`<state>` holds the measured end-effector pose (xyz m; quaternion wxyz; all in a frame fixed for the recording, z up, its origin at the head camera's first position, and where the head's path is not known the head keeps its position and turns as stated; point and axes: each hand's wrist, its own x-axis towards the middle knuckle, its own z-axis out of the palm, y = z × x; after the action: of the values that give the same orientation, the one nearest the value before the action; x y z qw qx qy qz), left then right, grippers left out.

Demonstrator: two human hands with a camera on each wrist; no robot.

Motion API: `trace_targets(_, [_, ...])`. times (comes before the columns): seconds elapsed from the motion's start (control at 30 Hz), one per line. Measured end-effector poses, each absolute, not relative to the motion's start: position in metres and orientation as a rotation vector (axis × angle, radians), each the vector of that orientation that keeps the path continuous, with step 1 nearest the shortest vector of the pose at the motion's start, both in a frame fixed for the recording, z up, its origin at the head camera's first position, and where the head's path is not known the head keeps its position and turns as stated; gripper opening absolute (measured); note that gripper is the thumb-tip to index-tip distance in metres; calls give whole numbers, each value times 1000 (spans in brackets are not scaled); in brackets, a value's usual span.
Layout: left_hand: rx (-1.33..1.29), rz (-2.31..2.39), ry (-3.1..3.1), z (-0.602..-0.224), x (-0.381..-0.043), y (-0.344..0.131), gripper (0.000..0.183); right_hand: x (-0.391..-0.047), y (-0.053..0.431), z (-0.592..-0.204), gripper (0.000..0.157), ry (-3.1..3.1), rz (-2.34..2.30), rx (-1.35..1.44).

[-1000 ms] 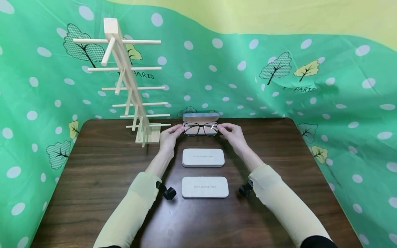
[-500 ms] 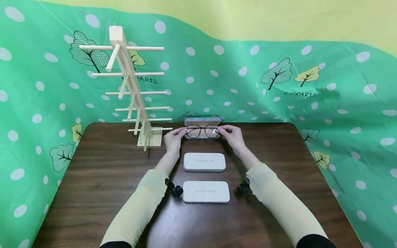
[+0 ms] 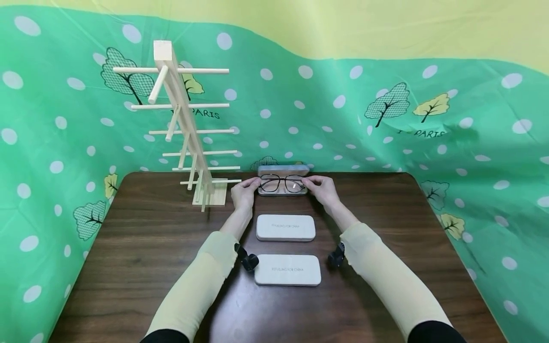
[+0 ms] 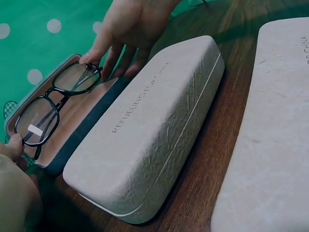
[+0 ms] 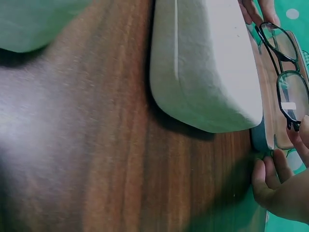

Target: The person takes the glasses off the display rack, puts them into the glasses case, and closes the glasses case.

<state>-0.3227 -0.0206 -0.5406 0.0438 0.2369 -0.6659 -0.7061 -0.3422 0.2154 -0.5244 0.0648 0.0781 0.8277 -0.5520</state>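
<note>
In the head view a pair of glasses [image 3: 280, 178] with thin black frames is held over an open, pink-lined glasses case [image 3: 283, 169] near the table's back edge. My left hand [image 3: 244, 193] pinches the left end of the frame between thumb and fingers. At the right end, my right hand [image 3: 323, 190] pinches it the same way. In the left wrist view the temples show folded behind the lenses [image 4: 37, 121], and a small white patch marks one lens. The right wrist view has the glasses [image 5: 285, 63] overlapping the case's lining.
Two closed pale glasses cases lie in a row towards me, a middle one [image 3: 285, 227] and a front one [image 3: 287, 270]. A wooden peg rack [image 3: 188, 124] rises at the left, close to my left hand. A green printed cloth [image 3: 334, 114] hangs behind the brown table [image 3: 146, 247].
The glasses have moved slightly back and lower into the open case's outline, both hands still pinching them. My left forearm has shifted right. The head view has tilted up a little.
</note>
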Motion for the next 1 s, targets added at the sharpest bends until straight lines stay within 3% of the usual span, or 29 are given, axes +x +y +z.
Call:
trace_targets(0.57, [734, -1976, -2200, -542, -328, -14, 16, -352, 217, -524, 35, 2530, -1524, 255])
trace_targets(1.0, [598, -1705, -2357, -548, -329, -14, 15, -355, 218, -531, 34, 2622, -1407, 224])
